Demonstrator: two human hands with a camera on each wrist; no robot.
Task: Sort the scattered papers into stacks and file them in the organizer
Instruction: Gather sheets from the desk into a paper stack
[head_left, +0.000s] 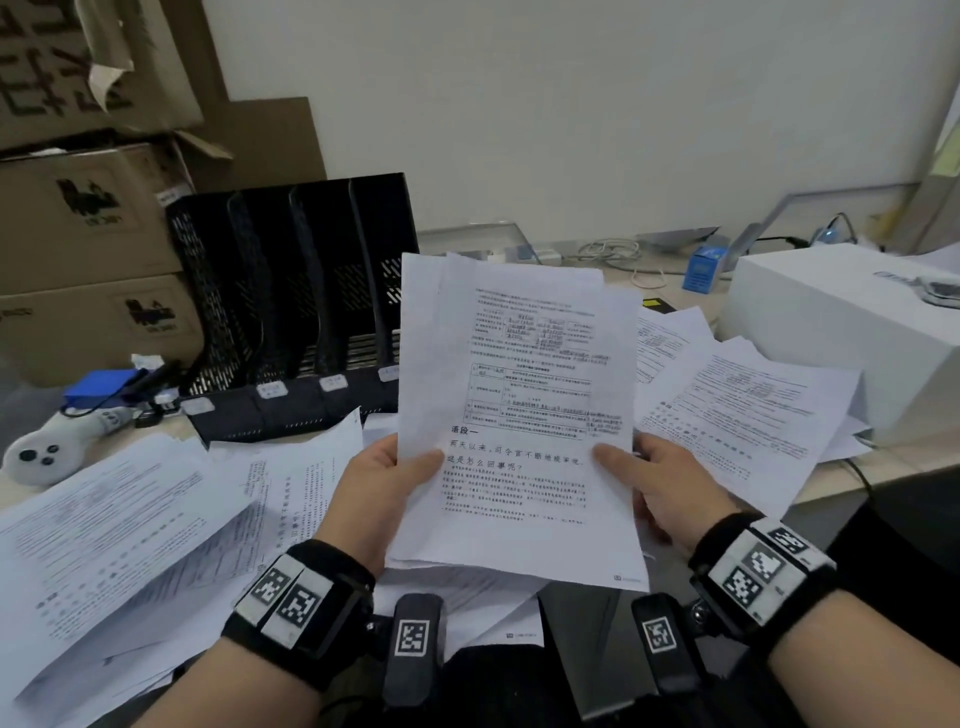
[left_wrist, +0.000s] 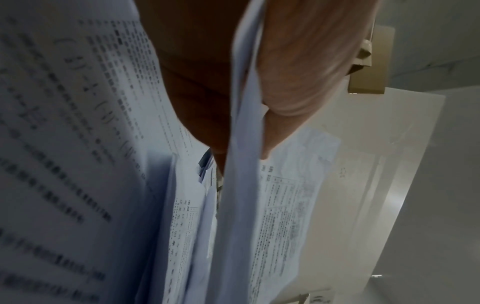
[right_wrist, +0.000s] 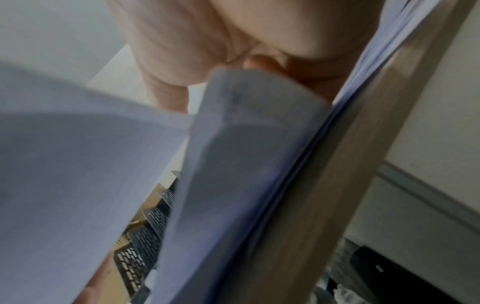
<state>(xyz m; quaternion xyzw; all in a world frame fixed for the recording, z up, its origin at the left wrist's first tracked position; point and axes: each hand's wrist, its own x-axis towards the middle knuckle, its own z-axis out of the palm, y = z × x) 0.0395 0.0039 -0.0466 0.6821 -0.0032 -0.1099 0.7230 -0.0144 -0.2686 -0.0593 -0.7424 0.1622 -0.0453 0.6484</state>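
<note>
A stack of printed white papers (head_left: 519, 405) stands upright in front of me, above the desk. My left hand (head_left: 384, 478) grips its left edge, thumb on the front sheet. My right hand (head_left: 660, 478) grips the right edge the same way. The left wrist view shows the stack (left_wrist: 241, 164) edge-on, pinched between thumb and fingers (left_wrist: 298, 72). In the right wrist view the sheets (right_wrist: 233, 185) fan out below the fingers (right_wrist: 182, 51). The black mesh organizer (head_left: 291, 306) with several upright slots stands behind the stack to the left. Loose papers lie scattered at left (head_left: 119, 535) and at right (head_left: 743, 410).
Cardboard boxes (head_left: 88, 249) are piled at the back left. A white box (head_left: 852, 322) sits at right, a small blue box (head_left: 701, 270) and cables behind it. A grey controller (head_left: 47, 452) and a blue object (head_left: 98, 389) lie left of the organizer.
</note>
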